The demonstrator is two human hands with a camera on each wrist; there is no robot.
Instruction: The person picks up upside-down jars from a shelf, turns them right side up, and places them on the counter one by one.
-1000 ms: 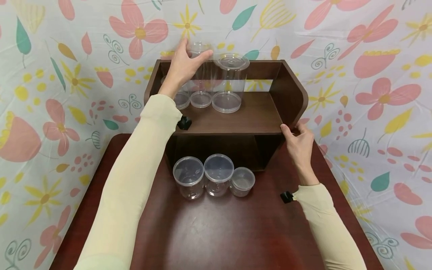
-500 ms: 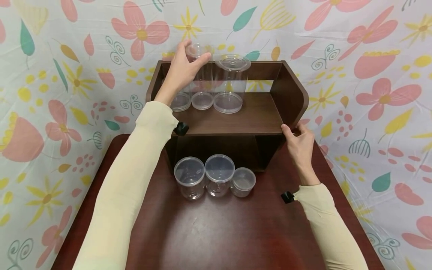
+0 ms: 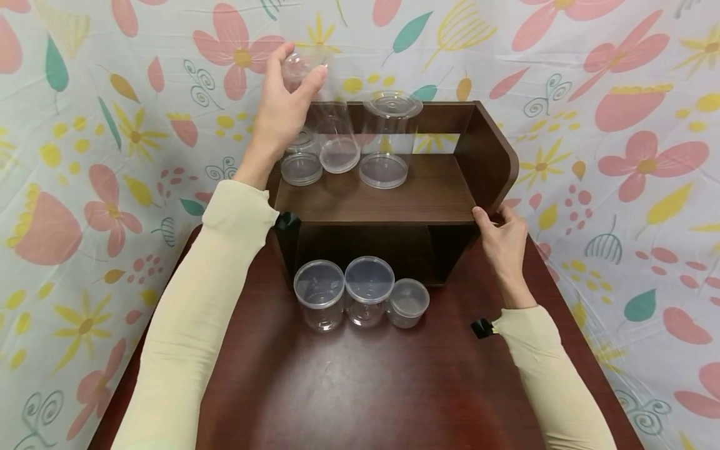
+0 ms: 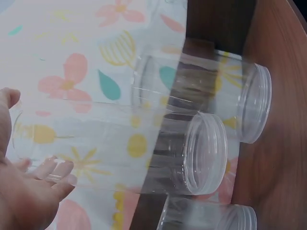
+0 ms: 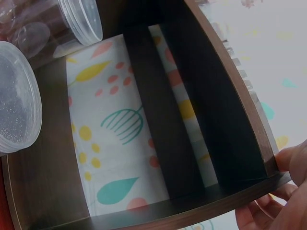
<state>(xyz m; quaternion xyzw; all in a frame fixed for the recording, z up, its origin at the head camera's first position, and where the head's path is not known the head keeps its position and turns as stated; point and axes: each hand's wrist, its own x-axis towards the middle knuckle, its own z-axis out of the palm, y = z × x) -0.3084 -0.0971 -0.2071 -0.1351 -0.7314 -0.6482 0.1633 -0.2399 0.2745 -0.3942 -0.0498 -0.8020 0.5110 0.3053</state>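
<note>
My left hand (image 3: 281, 106) grips the upper end of a tall clear jar (image 3: 337, 134), which hangs tilted over the upper shelf (image 3: 416, 203). In the left wrist view the fingers of that hand (image 4: 33, 187) curl round the far end of the tall jar (image 4: 206, 153). A short clear jar (image 3: 301, 169) stands to its left and a wide tall jar (image 3: 384, 169) to its right. My right hand (image 3: 504, 244) holds the front right edge of the brown shelf unit; the right wrist view shows this hand (image 5: 283, 196) at the unit's corner (image 5: 273, 172).
Two clear jars (image 3: 319, 284) (image 3: 369, 279) and a smaller tub (image 3: 408, 299) stand in a row on the dark red table (image 3: 360, 387), before the unit's lower compartment (image 3: 365, 247). A flower-patterned cloth (image 3: 635, 206) hangs behind and at the sides.
My left hand has moved left and up with the tall jar, whose base has risen off the shelf and tilted. The right hand stays at the unit's edge.
</note>
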